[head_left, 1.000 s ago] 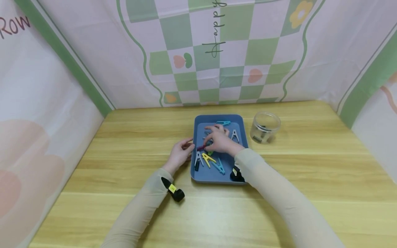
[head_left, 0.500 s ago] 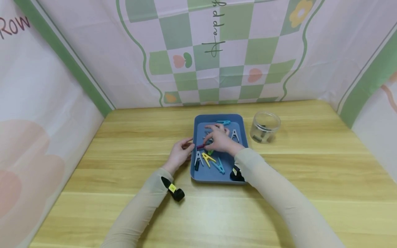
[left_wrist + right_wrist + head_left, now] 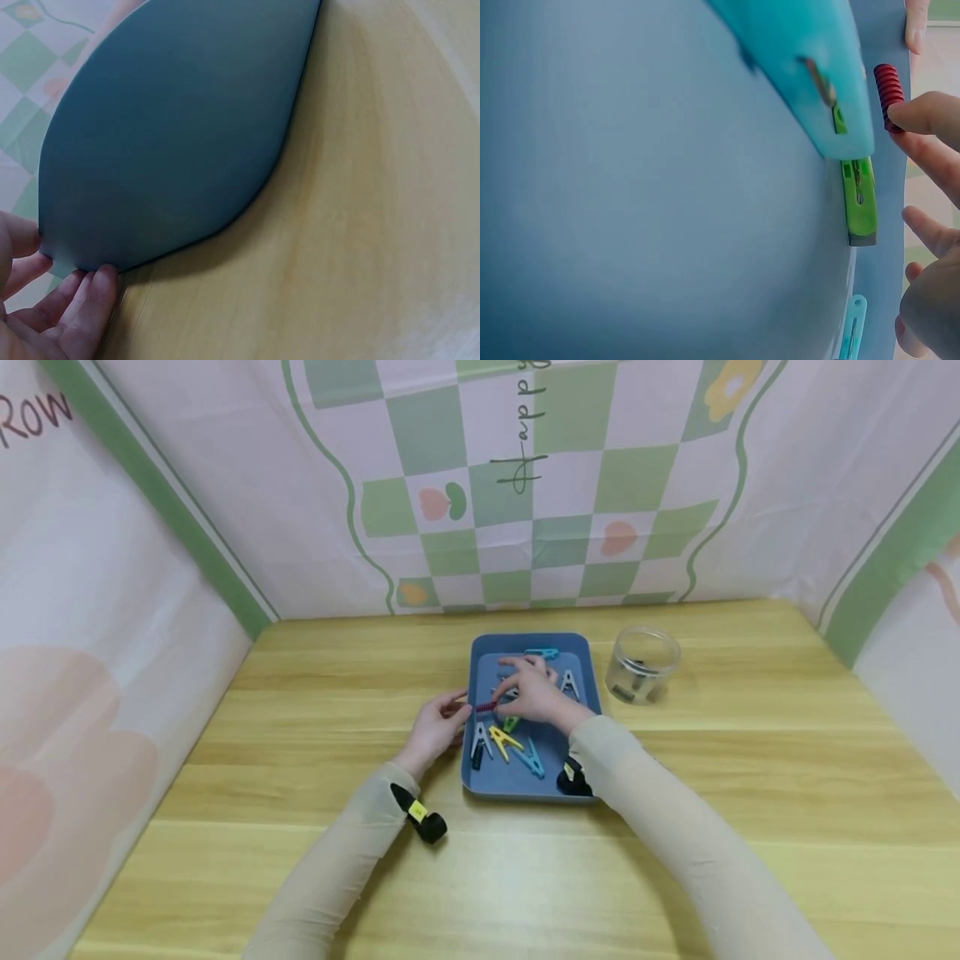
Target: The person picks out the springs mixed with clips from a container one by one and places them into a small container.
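My right hand reaches into the blue tray. Its thumb and forefinger pinch one end of a dark red coil spring, near the tray's left wall, while the other fingers spread apart. At the left rim, my left hand holds the tray, its fingertips against the outer wall. Near the right hand lie a green clothespin, a yellow clothespin and a blue clothespin. Part of the tray's contents is hidden beneath the right hand.
A clear round jar with small dark pieces inside stands right of the tray. The tray also holds grey clothespins, a black cylinder and a turquoise clothespin at the far end. A patterned cloth hangs behind the wooden table.
The red spring has shifted slightly toward the far end of the tray and lies more level in the right hand's pinch. The left hand stays at the tray's rim.
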Tool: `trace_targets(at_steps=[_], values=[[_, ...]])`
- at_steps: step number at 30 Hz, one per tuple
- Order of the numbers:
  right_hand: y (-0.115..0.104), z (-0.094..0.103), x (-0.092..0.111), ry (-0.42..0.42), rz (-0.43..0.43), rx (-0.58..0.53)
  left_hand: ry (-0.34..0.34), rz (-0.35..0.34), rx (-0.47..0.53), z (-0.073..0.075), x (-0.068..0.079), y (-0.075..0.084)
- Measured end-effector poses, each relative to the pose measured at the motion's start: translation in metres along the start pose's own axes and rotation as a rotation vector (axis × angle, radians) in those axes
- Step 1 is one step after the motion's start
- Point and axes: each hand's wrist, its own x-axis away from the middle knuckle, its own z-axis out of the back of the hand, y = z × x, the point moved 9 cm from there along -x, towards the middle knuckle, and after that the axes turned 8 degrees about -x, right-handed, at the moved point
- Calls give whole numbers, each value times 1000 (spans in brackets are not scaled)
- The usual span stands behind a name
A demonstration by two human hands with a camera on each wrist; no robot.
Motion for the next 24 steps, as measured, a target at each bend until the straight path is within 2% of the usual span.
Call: trace_targets(at_steps=[7, 24], values=[[3, 4, 0, 23, -15, -31, 5, -6, 29, -1, -2, -2], [5, 9, -2, 66, -52, -76, 4, -12, 28, -1, -1, 0]])
